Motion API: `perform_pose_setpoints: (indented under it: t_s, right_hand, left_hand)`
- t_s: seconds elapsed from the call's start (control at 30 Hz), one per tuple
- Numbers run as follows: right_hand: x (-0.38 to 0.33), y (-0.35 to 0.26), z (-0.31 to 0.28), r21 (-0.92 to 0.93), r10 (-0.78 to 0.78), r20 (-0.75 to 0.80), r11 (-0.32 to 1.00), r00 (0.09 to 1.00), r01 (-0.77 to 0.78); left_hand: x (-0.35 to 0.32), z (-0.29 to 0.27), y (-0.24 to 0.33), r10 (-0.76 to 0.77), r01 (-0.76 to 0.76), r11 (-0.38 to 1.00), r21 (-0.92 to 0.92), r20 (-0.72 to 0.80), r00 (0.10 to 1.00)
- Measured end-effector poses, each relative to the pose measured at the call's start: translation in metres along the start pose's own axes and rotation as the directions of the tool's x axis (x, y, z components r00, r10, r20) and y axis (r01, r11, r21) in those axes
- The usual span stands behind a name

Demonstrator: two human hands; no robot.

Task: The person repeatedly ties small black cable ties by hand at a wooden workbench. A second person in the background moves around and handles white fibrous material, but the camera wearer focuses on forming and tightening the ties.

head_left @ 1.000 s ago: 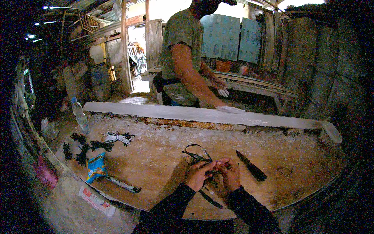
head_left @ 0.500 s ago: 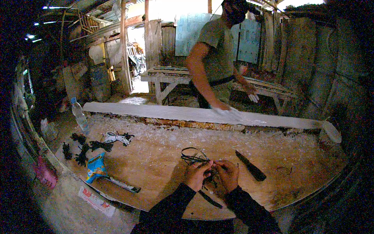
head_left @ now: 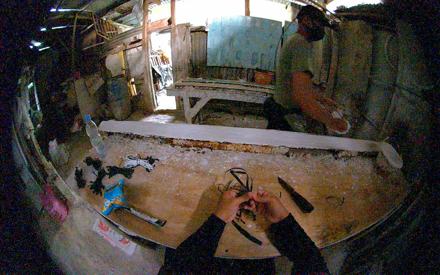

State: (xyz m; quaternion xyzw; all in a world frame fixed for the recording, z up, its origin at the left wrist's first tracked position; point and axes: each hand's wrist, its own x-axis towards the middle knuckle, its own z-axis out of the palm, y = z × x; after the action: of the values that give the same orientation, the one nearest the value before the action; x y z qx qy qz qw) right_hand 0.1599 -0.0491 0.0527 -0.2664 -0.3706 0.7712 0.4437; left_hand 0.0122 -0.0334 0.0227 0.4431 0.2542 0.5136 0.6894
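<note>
My left hand (head_left: 231, 205) and my right hand (head_left: 269, 206) meet over the wooden workbench (head_left: 183, 197), fingers pinched together on a tangle of thin black strips (head_left: 239, 179). The strips loop up just beyond my fingertips, and one dark strip (head_left: 246, 233) trails down between my wrists. A dark knife (head_left: 295, 195) lies on the bench just right of my right hand.
A long pale plank (head_left: 238, 135) runs across the far side of the bench. Left on the bench lie black bundles (head_left: 98, 174), a white bundle (head_left: 137, 161), a blue packet (head_left: 112, 197) and a plastic bottle (head_left: 94, 135). A person (head_left: 302, 78) stands beyond the plank at right.
The person beyond the plank has moved from the middle to the right and lifted their hands off the plank. My hands stay joined on the strips, barely shifting.
</note>
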Motion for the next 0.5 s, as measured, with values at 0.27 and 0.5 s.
perform_pose_setpoints:
  t_s: [0.27, 0.5]
  right_hand:
    - [0.002, -0.002, -0.008, 0.049, 0.09, 0.161, 0.994, 0.983, -0.099]
    - [-0.001, 0.001, -0.004, 0.03, 0.106, 0.129, 0.993, 0.986, -0.111]
  left_hand:
    - [0.001, -0.012, -0.003, 0.019, -0.026, 0.998, 0.061, 0.105, 0.994]
    - [0.003, -0.021, -0.009, 0.026, -0.04, 0.993, 0.108, 0.134, 0.991]
